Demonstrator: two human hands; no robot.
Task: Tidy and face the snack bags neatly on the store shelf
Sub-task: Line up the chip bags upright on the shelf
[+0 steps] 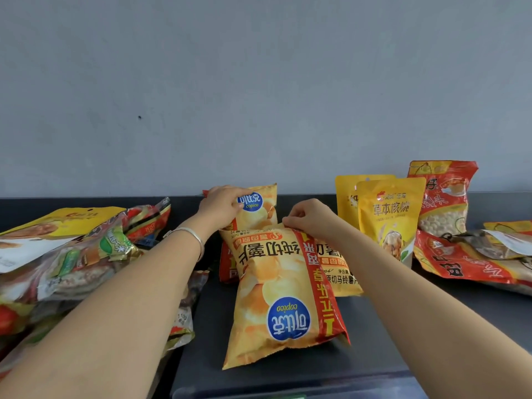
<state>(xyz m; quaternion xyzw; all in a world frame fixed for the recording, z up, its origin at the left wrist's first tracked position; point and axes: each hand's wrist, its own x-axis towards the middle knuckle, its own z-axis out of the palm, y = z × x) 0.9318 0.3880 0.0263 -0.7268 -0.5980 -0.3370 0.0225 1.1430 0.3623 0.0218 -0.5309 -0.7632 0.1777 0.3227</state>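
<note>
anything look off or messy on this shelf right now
Yes. The front chip bag, pinched at its far edge by the right hand, lies flat with its print upside down. Bags in the left pile are heaped askew, and a red bag at right has toppled flat.

View: head camera, single
Facing: forward and down, onto shelf [288, 367] and wall [259, 82]
Nearness: close, forearms fill foreground

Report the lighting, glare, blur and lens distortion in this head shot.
Head view: soft, even light, only faint shadows under the chip bag; mild sheen on the foil packs at left; wide-angle stretch swells the forearms near the bottom edge; slight softness overall, though print beside the left hand and right hand stays legible.
</note>
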